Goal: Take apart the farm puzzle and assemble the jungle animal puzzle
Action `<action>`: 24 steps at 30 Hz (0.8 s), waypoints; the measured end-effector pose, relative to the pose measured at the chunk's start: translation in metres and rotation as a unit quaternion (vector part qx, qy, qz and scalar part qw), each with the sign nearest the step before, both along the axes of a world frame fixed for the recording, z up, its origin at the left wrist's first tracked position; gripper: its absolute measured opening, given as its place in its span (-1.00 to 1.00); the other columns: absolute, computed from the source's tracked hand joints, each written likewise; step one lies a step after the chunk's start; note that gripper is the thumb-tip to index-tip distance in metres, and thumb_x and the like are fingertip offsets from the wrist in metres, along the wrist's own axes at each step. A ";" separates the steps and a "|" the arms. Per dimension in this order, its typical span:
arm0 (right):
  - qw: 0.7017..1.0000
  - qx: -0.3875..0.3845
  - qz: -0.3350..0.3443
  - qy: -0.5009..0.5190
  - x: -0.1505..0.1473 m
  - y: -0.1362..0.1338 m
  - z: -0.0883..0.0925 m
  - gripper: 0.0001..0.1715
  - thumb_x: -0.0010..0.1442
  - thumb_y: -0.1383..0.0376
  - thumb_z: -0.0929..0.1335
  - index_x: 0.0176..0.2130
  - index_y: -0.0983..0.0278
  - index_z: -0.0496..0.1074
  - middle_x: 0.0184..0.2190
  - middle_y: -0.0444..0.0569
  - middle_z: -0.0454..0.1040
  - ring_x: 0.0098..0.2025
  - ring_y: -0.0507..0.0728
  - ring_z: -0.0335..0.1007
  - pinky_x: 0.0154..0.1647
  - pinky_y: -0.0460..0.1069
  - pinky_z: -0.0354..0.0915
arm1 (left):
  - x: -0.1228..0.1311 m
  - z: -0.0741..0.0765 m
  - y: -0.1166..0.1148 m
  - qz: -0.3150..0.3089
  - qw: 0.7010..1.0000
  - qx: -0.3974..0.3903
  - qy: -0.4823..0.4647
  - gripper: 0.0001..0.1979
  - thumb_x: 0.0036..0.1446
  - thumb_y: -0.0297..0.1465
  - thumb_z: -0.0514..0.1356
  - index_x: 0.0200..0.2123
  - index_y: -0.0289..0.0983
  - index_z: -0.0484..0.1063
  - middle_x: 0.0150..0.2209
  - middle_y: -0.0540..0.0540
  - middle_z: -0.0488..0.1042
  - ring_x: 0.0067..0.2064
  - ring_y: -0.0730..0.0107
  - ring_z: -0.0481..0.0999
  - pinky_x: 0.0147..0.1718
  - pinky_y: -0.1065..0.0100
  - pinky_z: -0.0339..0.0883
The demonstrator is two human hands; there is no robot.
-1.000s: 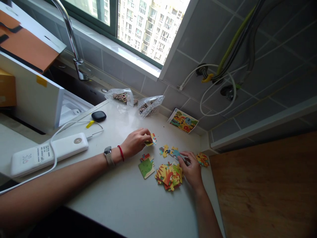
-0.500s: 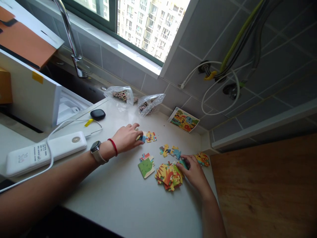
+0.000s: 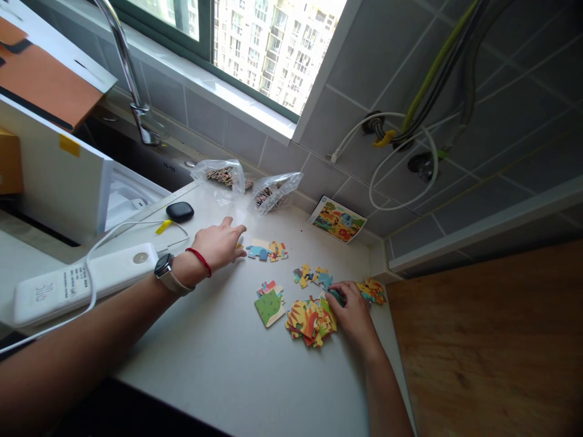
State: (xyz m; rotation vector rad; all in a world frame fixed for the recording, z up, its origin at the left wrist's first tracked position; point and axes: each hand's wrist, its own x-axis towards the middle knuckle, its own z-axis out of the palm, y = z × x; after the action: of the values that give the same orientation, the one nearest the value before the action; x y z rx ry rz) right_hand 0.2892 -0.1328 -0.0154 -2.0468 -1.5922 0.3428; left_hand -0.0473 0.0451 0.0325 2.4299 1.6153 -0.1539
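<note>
The left hand (image 3: 216, 246) spreads its fingers, tips at a yellow piece (image 3: 239, 246) beside a row of puzzle pieces (image 3: 260, 250), while the right hand (image 3: 354, 311) pinches a green piece (image 3: 337, 296) by the piled pieces (image 3: 308, 321).

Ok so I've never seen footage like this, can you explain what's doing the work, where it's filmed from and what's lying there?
No machine here: a person works bare-handed, filmed by a camera worn on the head, looking forward and down. On the white counter lie a pile of puzzle pieces, a short row of pieces and a white power bank. A picture card leans against the tiled wall. The right hand seems to pinch a greenish piece, partly hidden. The left hand is beside a yellowish piece; whether it grips that is unclear.
</note>
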 end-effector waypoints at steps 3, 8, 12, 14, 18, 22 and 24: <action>0.998 0.058 -0.004 0.010 -0.008 0.001 0.006 -0.73 0.27 0.07 0.38 -0.25 0.21 0.55 -0.18 0.07 0.50 -0.10 0.27 0.48 -0.05 0.13 0.41 | 0.000 -0.003 -0.003 -0.012 1.000 -0.003 0.007 -0.40 0.20 -0.08 0.30 0.26 -0.13 0.36 0.22 -0.40 0.34 0.05 -0.24 0.55 -0.13 0.01 0.49; 0.984 0.000 0.157 0.080 -0.025 -0.004 0.025 -0.64 0.21 0.01 0.50 -0.12 0.19 0.58 -0.09 0.06 0.53 0.00 0.26 0.49 0.05 0.11 0.41 | -0.002 -0.004 -0.003 -0.014 1.000 -0.013 0.016 -0.33 0.16 -0.08 0.34 0.29 -0.11 0.34 0.25 -0.43 0.32 0.02 -0.22 0.57 -0.13 0.02 0.48; 0.966 -0.091 0.231 0.078 -0.034 -0.010 0.033 -0.15 -0.11 -0.06 0.65 0.11 0.11 0.52 0.11 0.05 0.46 0.21 0.31 0.38 0.30 0.16 0.27 | -0.005 0.001 0.001 -0.013 1.000 -0.026 0.010 -0.33 0.22 -0.11 0.29 0.33 -0.20 0.28 0.18 -0.43 0.41 -0.02 -0.18 0.62 -0.13 0.06 0.49; 0.961 -0.119 0.243 0.057 -0.038 -0.011 0.034 -0.02 -0.20 -0.05 0.68 0.16 0.09 0.49 0.13 0.05 0.44 0.23 0.33 0.35 0.31 0.17 0.25 | -0.007 0.003 0.002 -0.033 0.999 -0.032 0.011 -0.34 0.21 -0.18 0.31 0.32 -0.21 0.30 0.11 -0.39 0.51 0.03 -0.20 0.60 -0.11 0.07 0.49; 0.961 -0.125 0.248 0.018 -0.045 -0.011 0.034 -0.27 0.02 0.13 0.62 0.16 0.10 0.49 0.06 0.03 0.47 0.18 0.31 0.37 0.26 0.16 0.28 | -0.005 0.001 0.004 -0.115 0.992 -0.035 -0.026 -0.27 0.08 -0.42 0.41 0.32 -0.20 0.32 0.17 -0.31 0.52 0.14 -0.11 0.56 0.03 0.12 0.44; 0.961 -0.100 0.256 0.023 -0.048 -0.008 0.034 -0.42 0.11 0.19 0.56 0.12 0.14 0.52 0.01 0.05 0.53 0.11 0.28 0.44 0.22 0.16 0.31 | -0.001 -0.006 0.003 -0.193 0.976 -0.051 -0.091 -0.20 0.01 -0.60 0.40 0.33 -0.16 0.32 0.22 -0.22 0.51 0.19 0.03 0.54 0.13 0.20 0.38; 0.963 -0.085 0.254 0.031 -0.047 -0.007 0.033 -0.48 0.13 0.17 0.55 0.08 0.16 0.55 0.00 0.06 0.55 0.09 0.27 0.46 0.22 0.18 0.32 | 0.000 -0.008 0.003 -0.208 0.971 -0.056 -0.106 -0.18 0.00 -0.62 0.40 0.33 -0.15 0.33 0.20 -0.20 0.53 0.18 0.04 0.55 0.12 0.19 0.39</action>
State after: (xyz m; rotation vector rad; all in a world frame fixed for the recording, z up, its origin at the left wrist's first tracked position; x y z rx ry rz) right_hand 0.2427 -0.1398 0.0174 -1.6921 -2.0976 0.7424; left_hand -0.0474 0.0477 0.0243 2.5617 0.9705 -0.0466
